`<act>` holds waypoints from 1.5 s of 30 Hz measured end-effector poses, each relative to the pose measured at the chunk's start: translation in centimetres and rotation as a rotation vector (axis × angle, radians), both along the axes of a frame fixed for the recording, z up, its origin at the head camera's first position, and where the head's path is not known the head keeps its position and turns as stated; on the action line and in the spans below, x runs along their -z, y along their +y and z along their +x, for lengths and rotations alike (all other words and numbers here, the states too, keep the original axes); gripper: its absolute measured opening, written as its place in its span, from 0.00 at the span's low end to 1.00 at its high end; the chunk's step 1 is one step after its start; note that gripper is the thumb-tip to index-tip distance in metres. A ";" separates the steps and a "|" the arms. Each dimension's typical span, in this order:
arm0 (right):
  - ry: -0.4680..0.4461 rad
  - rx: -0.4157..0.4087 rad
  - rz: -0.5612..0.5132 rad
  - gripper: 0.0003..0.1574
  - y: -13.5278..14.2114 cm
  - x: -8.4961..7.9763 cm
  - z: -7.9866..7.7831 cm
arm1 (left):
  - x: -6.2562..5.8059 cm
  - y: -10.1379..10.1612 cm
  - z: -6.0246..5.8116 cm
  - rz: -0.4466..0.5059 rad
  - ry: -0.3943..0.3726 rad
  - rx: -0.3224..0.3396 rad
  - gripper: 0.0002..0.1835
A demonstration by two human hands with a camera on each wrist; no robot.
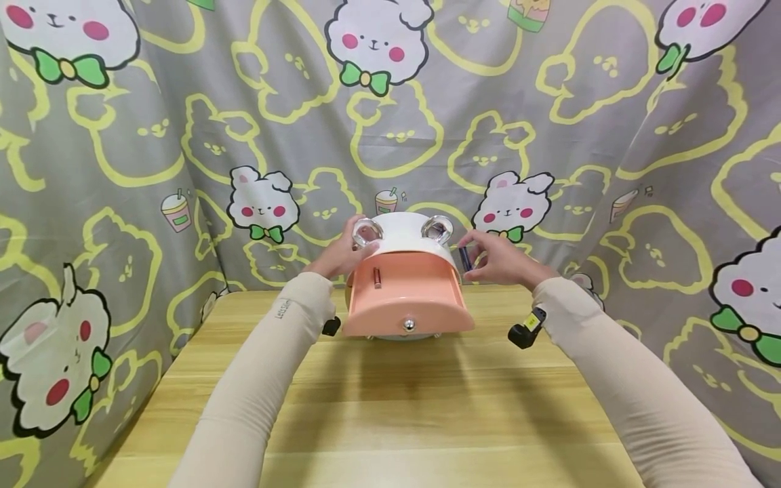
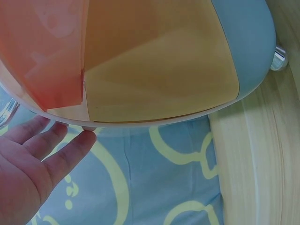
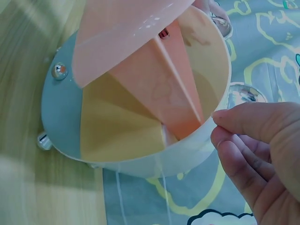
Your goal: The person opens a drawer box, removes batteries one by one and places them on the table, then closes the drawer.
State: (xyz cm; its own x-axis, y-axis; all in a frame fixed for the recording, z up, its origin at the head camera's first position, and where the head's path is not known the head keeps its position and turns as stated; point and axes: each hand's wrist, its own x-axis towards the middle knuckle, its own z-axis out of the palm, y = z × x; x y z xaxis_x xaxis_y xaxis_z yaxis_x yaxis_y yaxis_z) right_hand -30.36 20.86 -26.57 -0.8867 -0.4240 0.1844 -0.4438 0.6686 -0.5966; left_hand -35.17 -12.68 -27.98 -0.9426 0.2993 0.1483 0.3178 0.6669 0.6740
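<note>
A rounded white storage box (image 1: 399, 230) with two clear ears stands on the table, its peach drawer (image 1: 410, 306) pulled out at the front. Inside the drawer lies a small reddish-brown tube (image 1: 377, 278). My left hand (image 1: 342, 252) is at the box's upper left, thumb near the clear left ear (image 1: 367, 232); in the left wrist view its straight fingers (image 2: 70, 152) touch the outer rim. My right hand (image 1: 497, 261) pinches a slim dark blue tube (image 1: 466, 258) between thumb and fingers, just right of the box. The tube is hidden in the right wrist view.
The box rests on a wooden table (image 1: 403, 420), with a silver knob (image 1: 409, 324) on the drawer front and small silver feet (image 3: 44, 140) below. A grey patterned curtain (image 1: 390, 135) hangs behind and along both sides.
</note>
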 end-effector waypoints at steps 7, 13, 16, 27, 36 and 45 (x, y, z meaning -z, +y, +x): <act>0.034 0.005 -0.004 0.32 0.9 1.5 0.0 | 0.0 -0.1 0.2 0.010 -0.004 0.006 0.46; -0.011 0.035 -0.022 0.32 1.6 2.7 -0.1 | -0.1 0.0 0.2 0.013 -0.020 0.001 0.47; -0.016 0.052 -0.014 0.33 2.0 3.2 -0.1 | -0.2 0.0 0.2 0.015 -0.023 -0.001 0.47; -0.085 0.070 -0.043 0.36 3.1 5.1 -0.1 | -0.2 0.0 0.3 0.018 -0.015 0.010 0.46; -0.115 0.101 -0.019 0.36 3.8 7.0 -0.2 | -0.1 0.0 0.3 0.012 -0.013 0.005 0.46; -0.165 0.099 -0.025 0.37 4.5 8.9 -0.2 | -0.1 0.0 0.2 0.014 -0.011 0.007 0.46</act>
